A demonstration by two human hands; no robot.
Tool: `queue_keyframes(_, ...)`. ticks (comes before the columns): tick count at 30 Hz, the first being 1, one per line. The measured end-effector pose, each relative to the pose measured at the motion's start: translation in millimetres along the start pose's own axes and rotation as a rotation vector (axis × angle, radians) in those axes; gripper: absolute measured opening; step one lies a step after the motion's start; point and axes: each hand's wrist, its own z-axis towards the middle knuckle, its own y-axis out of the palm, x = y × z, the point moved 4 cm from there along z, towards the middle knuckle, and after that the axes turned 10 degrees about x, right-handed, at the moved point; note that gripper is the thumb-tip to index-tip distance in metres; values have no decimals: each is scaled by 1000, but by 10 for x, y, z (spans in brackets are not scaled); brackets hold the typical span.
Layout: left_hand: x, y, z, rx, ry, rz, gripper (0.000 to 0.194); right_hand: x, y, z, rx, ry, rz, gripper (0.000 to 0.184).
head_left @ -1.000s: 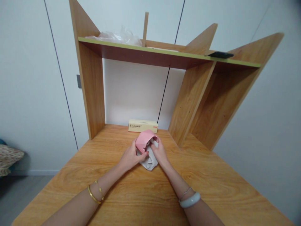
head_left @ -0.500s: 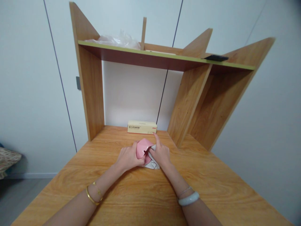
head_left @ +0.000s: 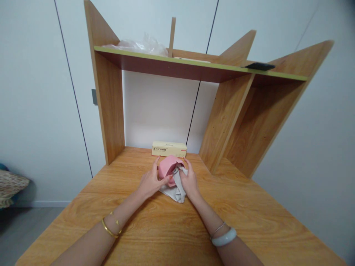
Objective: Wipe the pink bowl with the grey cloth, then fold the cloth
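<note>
A pink, angular-sided bowl-like container (head_left: 165, 166) is tipped on its side above the desk, its opening turned toward me and to the right. My left hand (head_left: 151, 181) grips it from the left, thumb at the lower rim and fingers along the outside. A light grey cloth (head_left: 177, 190) is bunched partly inside the opening, and its loose end hangs below. My right hand (head_left: 189, 180) is closed on the cloth at the right rim, with some fingers hidden in the folds and the index finger extended along the container's outside.
A cream printed box (head_left: 169, 149) stands behind the container at the back of the wooden desk (head_left: 166, 232). Wooden shelf uprights (head_left: 113, 111) rise on both sides. A clear plastic bag (head_left: 144, 46) and a dark flat object (head_left: 260, 66) lie on the upper shelf.
The pink container has turned so its opening faces more to the right. My right hand has drawn back slightly with the cloth, and more cloth hangs below.
</note>
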Motion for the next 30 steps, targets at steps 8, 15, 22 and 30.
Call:
queue_keyframes(8,52,98,-58,-38,36,-111,82,58,81,-3,-57,107,-74,48)
queue_keyframes(15,176,40,-83,-105,91,250,76,-204,-96,32,-113,-138,-821,64)
queue_keyframes(22,219,65,-103,-127,76,216,73,-364,-130,-18,-49,-491,-730,63)
queue_keyframes(30,-109,161,64,12,-95,-314,55,-166,-79,54,-139,-155,-569,55)
